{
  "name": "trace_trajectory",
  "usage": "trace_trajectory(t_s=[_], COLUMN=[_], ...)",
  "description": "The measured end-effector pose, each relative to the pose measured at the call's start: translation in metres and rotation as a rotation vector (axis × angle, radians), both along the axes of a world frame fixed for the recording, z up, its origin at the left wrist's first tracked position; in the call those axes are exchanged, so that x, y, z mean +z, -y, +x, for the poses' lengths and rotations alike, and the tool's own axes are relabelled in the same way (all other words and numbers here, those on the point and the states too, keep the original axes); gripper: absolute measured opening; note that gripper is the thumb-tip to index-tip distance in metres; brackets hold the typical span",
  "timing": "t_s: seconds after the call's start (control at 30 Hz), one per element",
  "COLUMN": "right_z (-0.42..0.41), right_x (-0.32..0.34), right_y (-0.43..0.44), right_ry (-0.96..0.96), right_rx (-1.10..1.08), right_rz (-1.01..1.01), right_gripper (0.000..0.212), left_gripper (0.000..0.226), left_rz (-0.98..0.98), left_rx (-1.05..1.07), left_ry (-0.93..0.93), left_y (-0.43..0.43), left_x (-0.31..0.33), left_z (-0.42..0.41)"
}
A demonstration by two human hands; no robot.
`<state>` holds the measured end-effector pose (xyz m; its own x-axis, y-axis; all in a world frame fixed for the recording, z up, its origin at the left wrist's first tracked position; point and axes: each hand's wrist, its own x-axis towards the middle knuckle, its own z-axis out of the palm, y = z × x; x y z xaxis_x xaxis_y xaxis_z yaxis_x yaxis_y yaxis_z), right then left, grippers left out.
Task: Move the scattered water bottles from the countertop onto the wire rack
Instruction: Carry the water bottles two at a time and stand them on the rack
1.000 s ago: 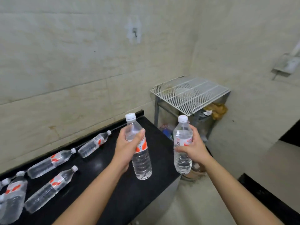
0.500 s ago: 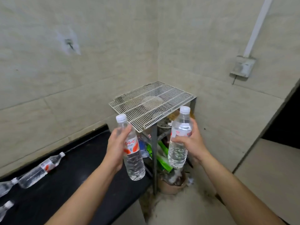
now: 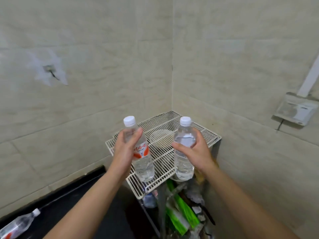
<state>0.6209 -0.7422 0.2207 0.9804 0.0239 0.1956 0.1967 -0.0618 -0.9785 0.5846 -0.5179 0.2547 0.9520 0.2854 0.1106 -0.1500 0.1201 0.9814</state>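
Note:
My left hand [image 3: 125,150] grips an upright clear water bottle [image 3: 142,159] with a white cap and red-and-white label. In my right hand [image 3: 196,150] is a second upright clear bottle [image 3: 183,145] with a white cap. Both bottles hang over the white wire rack [image 3: 161,157] in the wall corner, the left one above its front left part, the right one at its front right edge. Whether either base touches the wires I cannot tell. One more bottle [image 3: 18,225] lies on its side on the black countertop [image 3: 72,209] at the lower left.
Tiled walls meet in a corner right behind the rack. Under the rack is clutter: green packaging [image 3: 183,213], a blue-capped container and dark items. A wall socket box [image 3: 295,111] hangs at the right. A hook [image 3: 51,72] sticks from the left wall.
The view has turned right and closer to the rack. Both hands have carried their bottles forward from in front of the rack to over its front part. Most countertop bottles have left the view.

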Motion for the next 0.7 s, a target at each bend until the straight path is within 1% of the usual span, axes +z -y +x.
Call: trace_trajectory(t_s=[0.07, 0.17, 0.23, 0.33, 0.43, 0.5, 0.6, 0.7], right_z=[0.033, 0.081, 0.109, 0.153, 0.195, 0.224, 0.268, 0.313], right_x=[0.006, 0.005, 0.0, -0.006, -0.011, -0.015, -0.016, -0.014], right_y=[-0.003, -0.007, -0.009, -0.014, -0.023, -0.028, -0.033, -0.04], right_ry=[0.029, 0.04, 0.032, 0.038, 0.023, 0.028, 0.017, 0.024], right_rx=[-0.004, -0.026, -0.035, 0.015, 0.087, 0.12, 0.207, 0.325], right_rz=[-0.066, -0.119, -0.151, -0.189, -0.161, -0.134, -0.13, -0.183], right_gripper=[0.068, 0.071, 0.08, 0.083, 0.084, 0.084, 0.08, 0.08], left_gripper=[0.05, 0.051, 0.052, 0.049, 0.042, 0.045, 0.059, 0.067], left_rz=[0.042, 0.06, 0.059, 0.066, 0.09, 0.1, 0.121, 0.153], left_rx=[0.001, 0.007, 0.019, 0.066, 0.144, 0.204, 0.306, 0.388], left_ry=[-0.002, -0.034, -0.061, -0.083, -0.096, -0.101, -0.122, -0.156], left_y=[0.0, 0.0, 0.0, -0.003, -0.005, -0.005, -0.001, 0.003], left_x=[0.003, -0.001, -0.008, -0.016, -0.019, -0.021, -0.021, -0.021], left_z=[0.03, 0.071, 0.094, 0.128, 0.159, 0.178, 0.204, 0.226])
